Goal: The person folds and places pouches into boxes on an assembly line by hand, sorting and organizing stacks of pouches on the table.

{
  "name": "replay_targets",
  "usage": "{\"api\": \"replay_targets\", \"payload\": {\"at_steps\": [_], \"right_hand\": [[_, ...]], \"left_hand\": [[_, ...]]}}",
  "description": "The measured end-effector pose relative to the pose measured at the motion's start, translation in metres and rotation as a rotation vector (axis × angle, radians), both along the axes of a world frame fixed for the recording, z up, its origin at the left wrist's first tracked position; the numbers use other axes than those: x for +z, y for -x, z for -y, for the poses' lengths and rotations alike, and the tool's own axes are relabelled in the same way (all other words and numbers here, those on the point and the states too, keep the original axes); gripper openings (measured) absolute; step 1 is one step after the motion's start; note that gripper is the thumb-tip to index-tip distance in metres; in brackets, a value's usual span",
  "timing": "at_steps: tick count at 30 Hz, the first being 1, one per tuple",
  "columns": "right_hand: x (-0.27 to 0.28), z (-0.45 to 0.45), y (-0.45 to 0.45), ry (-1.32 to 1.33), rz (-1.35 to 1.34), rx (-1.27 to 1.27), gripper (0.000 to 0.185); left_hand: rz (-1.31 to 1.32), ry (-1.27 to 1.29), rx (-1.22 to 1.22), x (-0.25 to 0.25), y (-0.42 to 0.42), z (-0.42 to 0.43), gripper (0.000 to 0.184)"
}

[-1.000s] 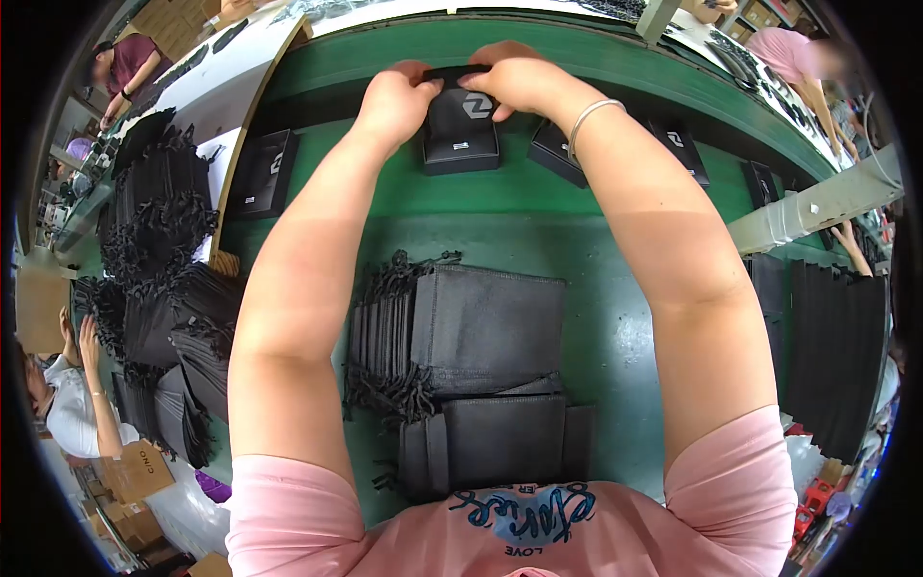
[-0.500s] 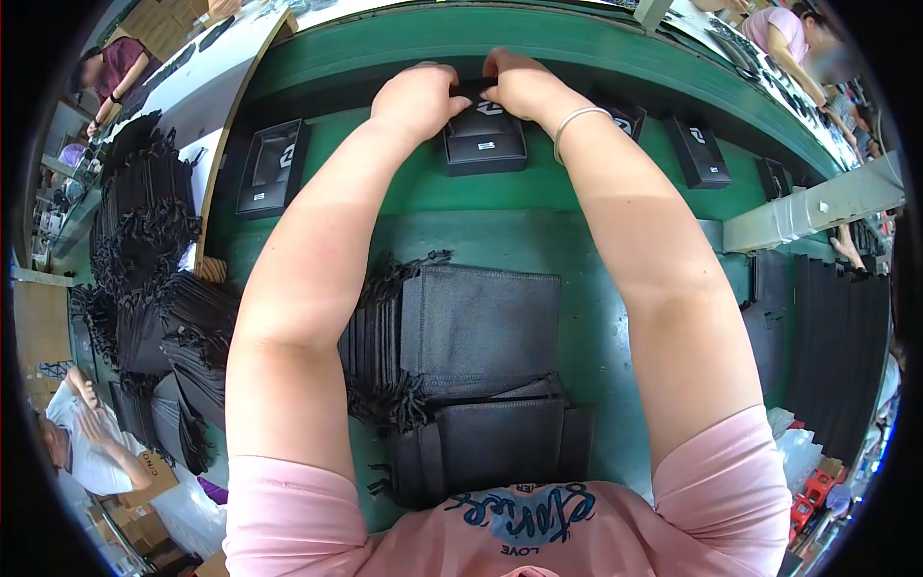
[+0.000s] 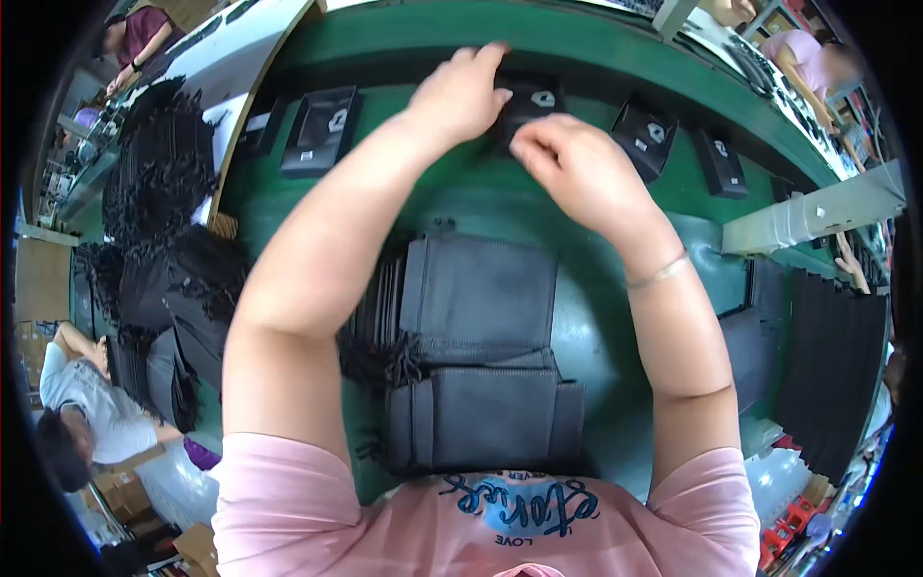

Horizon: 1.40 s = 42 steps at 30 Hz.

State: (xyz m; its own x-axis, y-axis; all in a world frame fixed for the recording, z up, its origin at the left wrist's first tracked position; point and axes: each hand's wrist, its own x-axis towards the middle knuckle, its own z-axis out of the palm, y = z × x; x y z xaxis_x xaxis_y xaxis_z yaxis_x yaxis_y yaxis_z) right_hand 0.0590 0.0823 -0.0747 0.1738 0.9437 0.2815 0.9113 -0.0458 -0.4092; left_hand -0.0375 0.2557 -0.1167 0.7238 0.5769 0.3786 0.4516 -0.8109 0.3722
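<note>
A black box with a pale logo lies at twelve-thirty. Left hand, at its nine, parts its fingers; right hand, at its five, curls, grip impossible to tell. Pink shirt, six o'clock: "stories", "LOVE".

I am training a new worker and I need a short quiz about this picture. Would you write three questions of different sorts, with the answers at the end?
1. Choose one. On which arm does the person wear the bracelet?
A) left
B) right
C) both

2. True or false? The black pouches in the middle lie nearer to the pink shirt than the black box closest to the left hand does.

3. Fill the gap. The work surface under those pouches is ____ in colour.

Key
1. B
2. True
3. green
</note>
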Motion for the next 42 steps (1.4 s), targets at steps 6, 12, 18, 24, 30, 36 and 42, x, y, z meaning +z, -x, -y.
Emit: {"api": "replay_targets", "payload": {"at_steps": [6,12,18,24,30,36,42], "right_hand": [[-0.031,0.036,0.027,0.1,-0.107,0.329,0.018],[-0.008,0.035,0.025,0.45,-0.365,0.237,0.017],[-0.012,0.043,0.019,0.104,-0.245,0.292,0.013],[0.016,0.052,0.006,0.082,-0.64,0.384,0.012],[0.004,0.045,0.02,0.073,-1.085,0.259,0.017],[-0.003,0.044,0.025,0.001,-1.208,0.246,0.016],[0.02,0.059,0.022,0.137,-1.259,0.367,0.012]], "left_hand": [[-0.412,-0.082,-0.053,0.096,0.091,0.09,0.032],[-0.425,0.059,0.15,0.084,0.141,0.129,0.047],[-0.313,-0.161,0.094,0.067,0.147,0.123,0.046],[-0.11,0.005,-0.22,0.086,0.148,0.126,0.038],[-0.041,-0.124,-0.11,0.083,0.127,0.179,0.022],[-0.002,-0.275,-0.13,0.064,0.117,0.176,0.024],[0.086,0.349,0.017,0.074,0.126,0.155,0.021]]}}
